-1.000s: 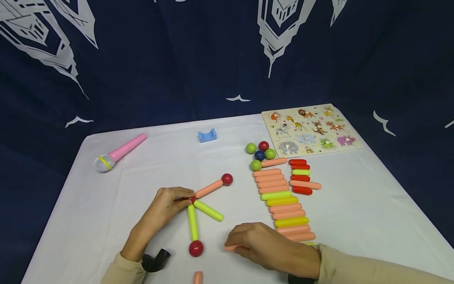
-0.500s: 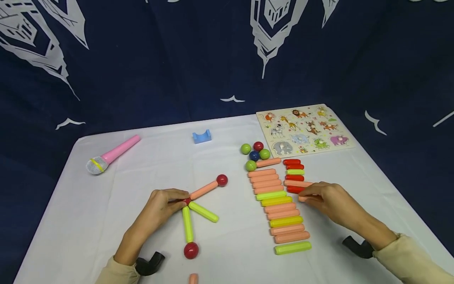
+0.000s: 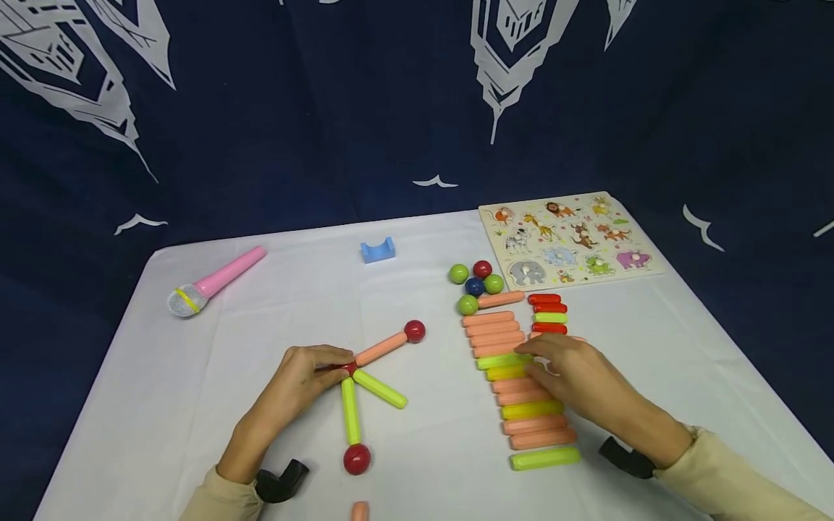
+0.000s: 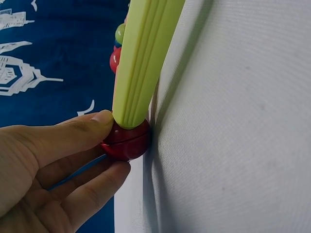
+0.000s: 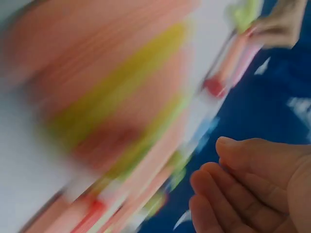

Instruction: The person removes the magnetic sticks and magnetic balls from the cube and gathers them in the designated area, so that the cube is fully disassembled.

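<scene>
Two hands at work among magnetic sticks and balls on the white table [image 3: 195, 376].
Left hand [image 3: 300, 380] pinches the dark red hub ball [image 4: 127, 140] joining three sticks (two green, one peach); right hand [image 3: 573, 380] hovers with relaxed, empty fingers over the stick row [image 3: 521, 427].

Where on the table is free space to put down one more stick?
Bare cloth lies between the pink microphone and the left hand, and right of the short red sticks. It is crowded under the right hand, at the stick row.
</scene>
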`<state>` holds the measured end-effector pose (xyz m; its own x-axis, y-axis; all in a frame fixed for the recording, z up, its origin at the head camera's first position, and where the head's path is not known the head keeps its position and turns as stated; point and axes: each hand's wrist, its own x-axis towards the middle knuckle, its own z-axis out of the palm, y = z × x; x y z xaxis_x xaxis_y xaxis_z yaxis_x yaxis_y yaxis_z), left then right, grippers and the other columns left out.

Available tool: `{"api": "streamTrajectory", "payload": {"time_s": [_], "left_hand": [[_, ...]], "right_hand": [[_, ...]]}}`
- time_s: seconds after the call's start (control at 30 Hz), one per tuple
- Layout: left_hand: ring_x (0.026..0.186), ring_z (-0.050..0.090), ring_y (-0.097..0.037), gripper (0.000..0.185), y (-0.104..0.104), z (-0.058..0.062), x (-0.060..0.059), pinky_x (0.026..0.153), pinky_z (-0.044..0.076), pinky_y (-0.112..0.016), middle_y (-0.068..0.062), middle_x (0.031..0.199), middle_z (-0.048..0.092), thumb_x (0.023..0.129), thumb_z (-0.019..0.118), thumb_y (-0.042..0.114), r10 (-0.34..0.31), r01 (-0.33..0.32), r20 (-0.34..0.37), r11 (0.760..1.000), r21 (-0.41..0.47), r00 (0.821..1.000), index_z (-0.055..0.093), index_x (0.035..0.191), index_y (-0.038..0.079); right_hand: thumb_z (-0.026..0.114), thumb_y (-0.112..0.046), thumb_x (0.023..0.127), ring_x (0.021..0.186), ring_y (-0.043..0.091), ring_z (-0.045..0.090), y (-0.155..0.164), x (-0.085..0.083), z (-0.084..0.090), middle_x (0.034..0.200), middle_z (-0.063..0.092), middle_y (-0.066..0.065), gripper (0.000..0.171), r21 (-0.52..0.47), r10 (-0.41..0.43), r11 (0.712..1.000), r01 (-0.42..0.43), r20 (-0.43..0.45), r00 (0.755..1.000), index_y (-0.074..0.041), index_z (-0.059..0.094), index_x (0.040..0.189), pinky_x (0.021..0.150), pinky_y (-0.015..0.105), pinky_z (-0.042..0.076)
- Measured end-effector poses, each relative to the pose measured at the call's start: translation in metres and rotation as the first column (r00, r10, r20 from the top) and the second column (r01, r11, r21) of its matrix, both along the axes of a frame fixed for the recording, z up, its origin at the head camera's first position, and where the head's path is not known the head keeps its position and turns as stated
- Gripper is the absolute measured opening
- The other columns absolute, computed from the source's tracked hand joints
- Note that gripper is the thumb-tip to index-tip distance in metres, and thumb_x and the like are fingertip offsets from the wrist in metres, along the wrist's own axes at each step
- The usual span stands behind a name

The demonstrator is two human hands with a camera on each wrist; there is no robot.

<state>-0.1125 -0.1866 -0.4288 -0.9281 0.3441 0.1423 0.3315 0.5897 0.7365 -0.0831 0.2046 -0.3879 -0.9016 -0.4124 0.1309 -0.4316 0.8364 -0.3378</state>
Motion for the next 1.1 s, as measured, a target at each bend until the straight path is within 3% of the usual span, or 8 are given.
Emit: {"api": "streamTrajectory", "payload": {"time_s": [0.23, 0.5, 0.83, 1.0, 1.1], "left_hand": [[0.104, 0.068, -0.026, 0.024, 0.0, -0.001, 0.0, 0.084, 0.057, -0.032, -0.011, 0.106, 0.073, 0.078, 0.079, -0.002, -0.015, 0.015, 0.019, 1.0, 0.008, 1.0, 0.077, 0.103, 0.0], [0.105, 0.068, -0.026, 0.023, -0.003, 0.0, -0.001, 0.086, 0.057, -0.035, -0.01, 0.106, 0.073, 0.08, 0.078, -0.002, -0.031, 0.031, 0.006, 0.999, 0.013, 0.999, 0.077, 0.103, 0.0], [0.103, 0.068, -0.026, 0.022, -0.003, 0.001, -0.001, 0.086, 0.057, -0.036, -0.01, 0.104, 0.073, 0.08, 0.078, -0.002, -0.041, 0.041, -0.028, 0.999, 0.01, 0.999, 0.076, 0.102, -0.001], [0.103, 0.068, -0.029, 0.021, -0.002, 0.001, -0.001, 0.086, 0.057, -0.038, -0.013, 0.105, 0.073, 0.081, 0.076, -0.003, -0.075, 0.075, -0.047, 0.997, -0.011, 0.996, 0.076, 0.102, -0.003], [0.102, 0.068, -0.028, 0.021, -0.003, 0.001, -0.002, 0.086, 0.057, -0.037, -0.012, 0.104, 0.073, 0.081, 0.077, -0.003, -0.076, 0.075, -0.055, 0.997, -0.02, 0.996, 0.076, 0.101, -0.002]], "right_hand": [[0.078, -0.009, 0.084, 0.103, 0.019, 0.068, -0.093, -0.005, -0.001, 0.11, 0.072, 0.004, 0.034, -0.127, 0.192, 0.976, -0.179, 0.095, 0.977, -0.005, 0.072, 0.117, 0.087, 0.036, 0.057], [0.076, -0.007, 0.086, 0.11, 0.02, 0.065, -0.167, -0.014, -0.019, 0.118, 0.069, 0.009, 0.041, -0.014, 0.344, 0.939, -0.345, 0.098, 0.934, 0.0, 0.065, 0.125, 0.09, 0.031, 0.055], [0.076, 0.001, 0.082, 0.091, 0.016, 0.069, -0.186, -0.015, -0.032, 0.1, 0.072, 0.007, 0.037, 0.054, 0.33, 0.943, -0.329, -0.021, 0.944, 0.0, 0.068, 0.119, 0.071, 0.023, 0.058], [0.071, 0.006, 0.083, 0.091, 0.016, 0.068, -0.182, -0.015, -0.034, 0.1, 0.072, 0.006, 0.032, 0.065, 0.334, 0.941, -0.333, -0.003, 0.943, -0.002, 0.071, 0.114, 0.073, 0.024, 0.058], [0.069, 0.009, 0.083, 0.095, 0.016, 0.068, -0.176, -0.015, -0.029, 0.104, 0.072, 0.006, 0.033, 0.01, 0.328, 0.944, -0.329, 0.061, 0.943, -0.002, 0.072, 0.114, 0.078, 0.025, 0.058]]}}
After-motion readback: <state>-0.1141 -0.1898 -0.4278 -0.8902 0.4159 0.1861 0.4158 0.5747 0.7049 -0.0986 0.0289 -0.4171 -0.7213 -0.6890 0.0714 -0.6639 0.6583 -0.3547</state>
